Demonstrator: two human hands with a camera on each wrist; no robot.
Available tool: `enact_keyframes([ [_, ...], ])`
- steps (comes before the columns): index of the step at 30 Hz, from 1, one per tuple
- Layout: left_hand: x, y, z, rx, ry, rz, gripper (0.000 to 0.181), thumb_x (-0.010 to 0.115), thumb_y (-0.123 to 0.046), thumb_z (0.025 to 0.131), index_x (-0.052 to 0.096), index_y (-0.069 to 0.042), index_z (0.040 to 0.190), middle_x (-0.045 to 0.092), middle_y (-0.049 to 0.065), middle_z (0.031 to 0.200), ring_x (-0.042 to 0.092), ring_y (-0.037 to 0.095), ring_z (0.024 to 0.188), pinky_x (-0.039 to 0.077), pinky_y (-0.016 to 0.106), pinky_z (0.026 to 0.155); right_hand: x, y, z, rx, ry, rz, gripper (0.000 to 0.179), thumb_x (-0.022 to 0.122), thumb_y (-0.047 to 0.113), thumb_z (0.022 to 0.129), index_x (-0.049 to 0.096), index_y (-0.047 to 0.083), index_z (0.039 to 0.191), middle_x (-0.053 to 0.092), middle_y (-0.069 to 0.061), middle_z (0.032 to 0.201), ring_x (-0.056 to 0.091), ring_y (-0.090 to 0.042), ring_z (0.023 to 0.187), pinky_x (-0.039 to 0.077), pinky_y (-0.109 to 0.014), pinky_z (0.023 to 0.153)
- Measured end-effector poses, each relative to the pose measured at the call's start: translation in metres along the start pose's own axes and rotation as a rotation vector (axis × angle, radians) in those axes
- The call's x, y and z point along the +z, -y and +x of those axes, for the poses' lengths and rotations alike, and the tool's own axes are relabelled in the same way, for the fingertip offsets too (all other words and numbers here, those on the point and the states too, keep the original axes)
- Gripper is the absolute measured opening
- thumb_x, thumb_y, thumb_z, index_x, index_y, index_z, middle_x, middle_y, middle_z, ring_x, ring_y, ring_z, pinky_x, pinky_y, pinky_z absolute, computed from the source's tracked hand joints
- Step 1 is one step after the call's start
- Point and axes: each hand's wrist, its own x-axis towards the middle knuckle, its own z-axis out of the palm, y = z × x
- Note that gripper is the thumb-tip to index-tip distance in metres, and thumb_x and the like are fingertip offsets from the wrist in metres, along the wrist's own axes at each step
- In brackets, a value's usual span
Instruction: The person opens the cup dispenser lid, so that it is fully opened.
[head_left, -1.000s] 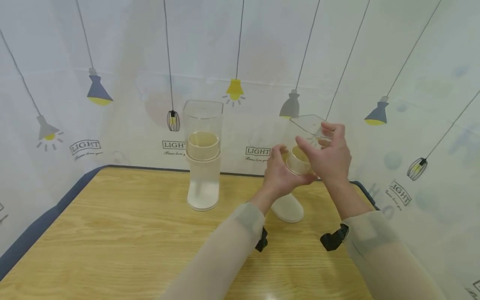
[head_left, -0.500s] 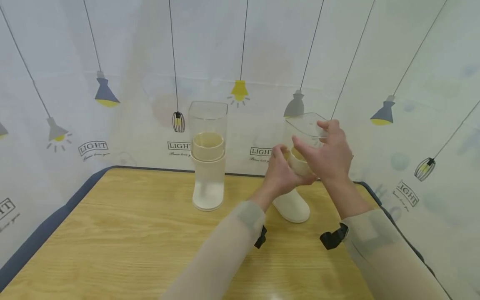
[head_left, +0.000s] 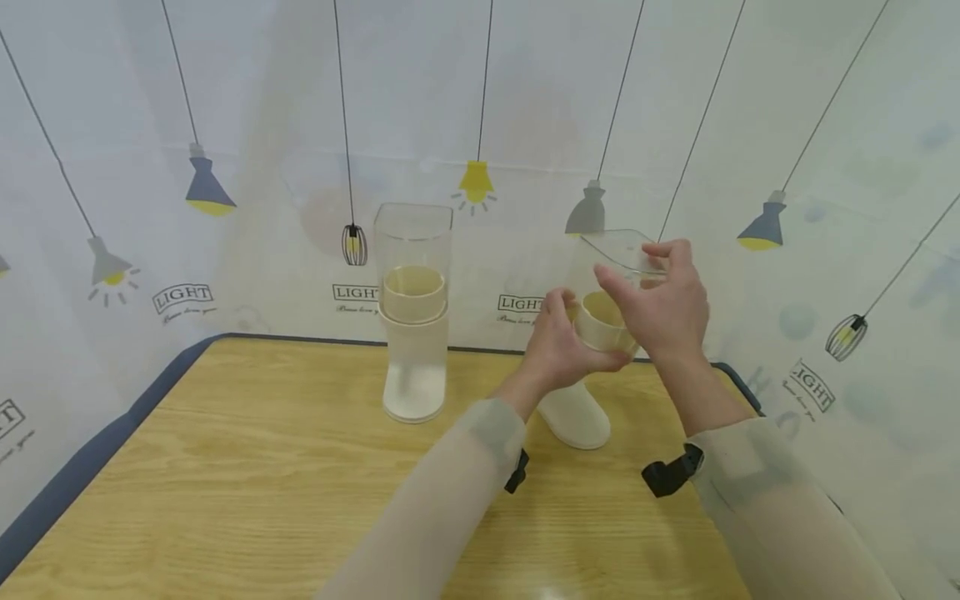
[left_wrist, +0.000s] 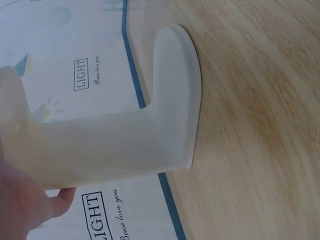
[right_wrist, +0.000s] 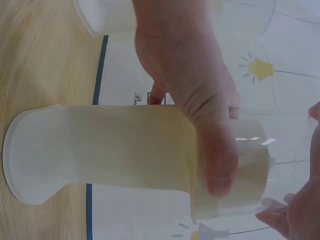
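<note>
A cream, boot-shaped stand [head_left: 576, 417] rises from the table under both hands, its rounded foot on the wood. My left hand [head_left: 558, 346] grips the stand's upper collar, with the thumb across the near side. Above that, a clear container [head_left: 613, 250] fits around the cream inner ring [head_left: 600, 321]. My right hand [head_left: 663, 308] holds the clear container by its right side, fingers near the rim. In the right wrist view, the left thumb [right_wrist: 220, 165] presses the collar while right fingertips [right_wrist: 272, 220] touch the clear wall. The left wrist view shows the stand's foot [left_wrist: 177, 95] on the table.
A second stand [head_left: 415, 375] of the same kind, topped with a clear container [head_left: 414, 233], stands upright to the left. The wooden table [head_left: 247, 467] has a dark blue edge [head_left: 161, 375]. Behind it hangs a white curtain [head_left: 262, 167] printed with lamps.
My right hand and the clear container turned slightly to the left, then back to the right. The left hand keeps its grip on the collar. The view shifted a little.
</note>
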Motion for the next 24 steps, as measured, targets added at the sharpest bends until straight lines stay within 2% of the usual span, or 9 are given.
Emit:
enact_keyframes([
  [7, -0.001, -0.002, -0.001, 0.009, 0.002, -0.002, 0.119, 0.099, -0.054, 0.067, 0.027, -0.02, 0.155, 0.046, 0.007, 0.149, 0.057, 0.017, 0.116, 0.056, 0.03, 0.093, -0.002, -0.001, 0.001, -0.04, -0.011, -0.015, 0.079, 0.076, 0.068, 0.085, 0.054, 0.015, 0.14, 0.062, -0.01, 0.152, 0.073, -0.037, 0.119, 0.055, -0.056, 0.095],
  [11, -0.001, -0.002, -0.002, -0.01, 0.009, 0.002, 0.12, 0.099, -0.055, 0.066, 0.026, -0.022, 0.156, 0.046, 0.005, 0.15, 0.056, 0.018, 0.117, 0.056, 0.032, 0.095, -0.004, -0.002, 0.001, -0.014, 0.028, 0.002, 0.082, 0.075, 0.071, 0.086, 0.051, 0.016, 0.142, 0.058, -0.011, 0.156, 0.071, -0.037, 0.123, 0.055, -0.055, 0.096],
  [15, -0.002, -0.002, -0.002, -0.009, 0.011, 0.02, 0.123, 0.099, -0.057, 0.065, 0.026, -0.021, 0.157, 0.046, 0.005, 0.15, 0.056, 0.017, 0.117, 0.056, 0.033, 0.095, -0.006, -0.001, 0.001, -0.051, 0.061, -0.016, 0.085, 0.075, 0.07, 0.086, 0.05, 0.013, 0.143, 0.055, -0.015, 0.154, 0.07, -0.041, 0.124, 0.056, -0.058, 0.096],
  [17, -0.002, -0.001, -0.001, 0.004, 0.013, 0.026, 0.122, 0.098, -0.057, 0.066, 0.026, -0.02, 0.157, 0.047, 0.005, 0.149, 0.056, 0.017, 0.117, 0.056, 0.032, 0.094, -0.009, -0.001, 0.003, -0.024, 0.074, 0.007, 0.087, 0.076, 0.071, 0.085, 0.049, 0.014, 0.144, 0.055, -0.013, 0.157, 0.07, -0.039, 0.126, 0.058, -0.052, 0.094],
  [21, -0.004, -0.002, 0.001, 0.018, 0.024, 0.035, 0.121, 0.098, -0.056, 0.066, 0.026, -0.02, 0.157, 0.047, 0.005, 0.149, 0.056, 0.017, 0.116, 0.056, 0.03, 0.094, -0.014, 0.001, 0.003, 0.022, 0.098, 0.036, 0.088, 0.077, 0.071, 0.084, 0.047, 0.015, 0.145, 0.051, -0.011, 0.162, 0.068, -0.037, 0.13, 0.057, -0.049, 0.094],
  [24, -0.004, -0.002, 0.002, 0.029, 0.028, 0.039, 0.123, 0.099, -0.056, 0.066, 0.025, -0.02, 0.157, 0.047, 0.006, 0.15, 0.057, 0.017, 0.117, 0.056, 0.03, 0.095, -0.014, 0.006, 0.001, -0.037, 0.082, -0.015, 0.087, 0.077, 0.07, 0.085, 0.049, 0.013, 0.144, 0.054, -0.014, 0.156, 0.068, -0.04, 0.126, 0.055, -0.056, 0.097],
])
